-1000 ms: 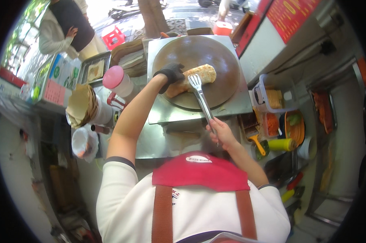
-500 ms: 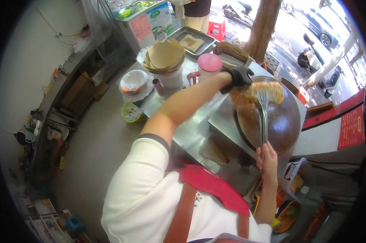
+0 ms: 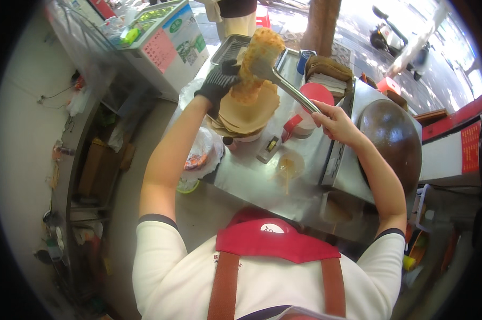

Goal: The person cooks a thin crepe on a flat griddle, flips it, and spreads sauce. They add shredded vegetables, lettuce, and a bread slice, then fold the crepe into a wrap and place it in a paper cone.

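Observation:
A golden-brown folded flatbread [image 3: 247, 80] is held up over a stack of brown paper bags [image 3: 251, 114]. My left hand [image 3: 222, 84], in a dark knit glove, grips its left edge; some fingertips are hidden. My right hand [image 3: 334, 122], bare, is closed around the handle of metal tongs [image 3: 294, 93]. Their flat end lies against the middle of the flatbread. Beneath my right hand stands a white container with a pink-red lid [image 3: 320, 94].
The round dark griddle [image 3: 390, 141] is at the right. Behind the paper bags sits a wire-racked tray [image 3: 231, 49]. A bag-lined bowl [image 3: 203, 149] stands at the left table edge. A small puddle [image 3: 290, 164] marks the steel counter [image 3: 241, 173]. Beyond, another person [image 3: 238, 18] stands by a white freezer [image 3: 169, 45].
The flatbread has left the griddle, moving left to above the paper bags. Both hands and the tongs moved with it, and my view turned to the left.

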A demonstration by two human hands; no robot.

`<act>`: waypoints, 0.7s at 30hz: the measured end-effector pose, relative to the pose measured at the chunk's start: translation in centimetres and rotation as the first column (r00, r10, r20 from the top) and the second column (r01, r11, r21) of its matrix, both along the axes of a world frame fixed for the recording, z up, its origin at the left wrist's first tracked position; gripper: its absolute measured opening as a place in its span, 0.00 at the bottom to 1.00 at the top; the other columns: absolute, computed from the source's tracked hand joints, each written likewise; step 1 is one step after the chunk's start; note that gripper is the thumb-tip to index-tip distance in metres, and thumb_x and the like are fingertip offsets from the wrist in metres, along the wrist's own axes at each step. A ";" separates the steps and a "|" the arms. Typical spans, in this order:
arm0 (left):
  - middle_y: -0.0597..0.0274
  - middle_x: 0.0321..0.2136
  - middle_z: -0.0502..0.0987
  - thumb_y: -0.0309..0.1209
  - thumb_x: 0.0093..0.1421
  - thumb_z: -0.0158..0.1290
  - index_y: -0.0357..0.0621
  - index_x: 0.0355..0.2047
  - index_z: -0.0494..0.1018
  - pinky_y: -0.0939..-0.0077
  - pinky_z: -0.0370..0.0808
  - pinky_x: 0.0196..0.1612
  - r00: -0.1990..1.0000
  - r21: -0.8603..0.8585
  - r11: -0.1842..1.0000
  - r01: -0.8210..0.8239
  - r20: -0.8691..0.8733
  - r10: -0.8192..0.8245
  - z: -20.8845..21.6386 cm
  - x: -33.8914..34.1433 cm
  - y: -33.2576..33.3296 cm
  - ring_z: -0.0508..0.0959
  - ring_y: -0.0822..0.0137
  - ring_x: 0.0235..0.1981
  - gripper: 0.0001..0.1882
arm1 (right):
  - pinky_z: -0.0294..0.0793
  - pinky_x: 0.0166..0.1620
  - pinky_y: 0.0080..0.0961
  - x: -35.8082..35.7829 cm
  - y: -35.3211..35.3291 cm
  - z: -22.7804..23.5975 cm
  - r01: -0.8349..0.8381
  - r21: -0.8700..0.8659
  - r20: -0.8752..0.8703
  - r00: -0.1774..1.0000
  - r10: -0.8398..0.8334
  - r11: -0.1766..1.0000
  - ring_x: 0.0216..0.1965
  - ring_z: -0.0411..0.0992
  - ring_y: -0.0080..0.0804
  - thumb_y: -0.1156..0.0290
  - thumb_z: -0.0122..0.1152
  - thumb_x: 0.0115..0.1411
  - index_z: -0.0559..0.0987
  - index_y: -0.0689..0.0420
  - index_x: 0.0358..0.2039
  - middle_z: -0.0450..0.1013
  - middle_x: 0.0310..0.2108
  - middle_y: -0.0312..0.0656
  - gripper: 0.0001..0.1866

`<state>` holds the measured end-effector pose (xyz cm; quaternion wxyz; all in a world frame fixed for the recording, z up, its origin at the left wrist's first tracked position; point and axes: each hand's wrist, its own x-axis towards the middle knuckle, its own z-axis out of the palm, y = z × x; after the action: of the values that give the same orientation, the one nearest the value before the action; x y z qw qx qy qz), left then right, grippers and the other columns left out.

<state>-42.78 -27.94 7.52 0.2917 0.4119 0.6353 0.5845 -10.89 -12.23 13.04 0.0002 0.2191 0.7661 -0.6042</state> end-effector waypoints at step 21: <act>0.49 0.41 0.76 0.46 0.56 0.51 0.41 0.45 0.71 0.68 0.70 0.47 0.740 -0.592 0.755 0.283 -0.366 -0.565 -7.0 -1.2 -1.9 0.75 0.53 0.42 0.24 | 0.69 0.45 0.29 -7.6 -0.1 -2.9 -0.298 0.349 0.394 0.907 0.150 0.888 0.41 0.73 0.40 0.62 0.54 0.61 0.63 0.59 0.57 0.73 0.40 0.51 0.27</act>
<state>-43.93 -29.86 0.50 0.3331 0.6032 0.7023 0.1786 -18.45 -12.33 10.18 0.1649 0.2288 0.8811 -0.3797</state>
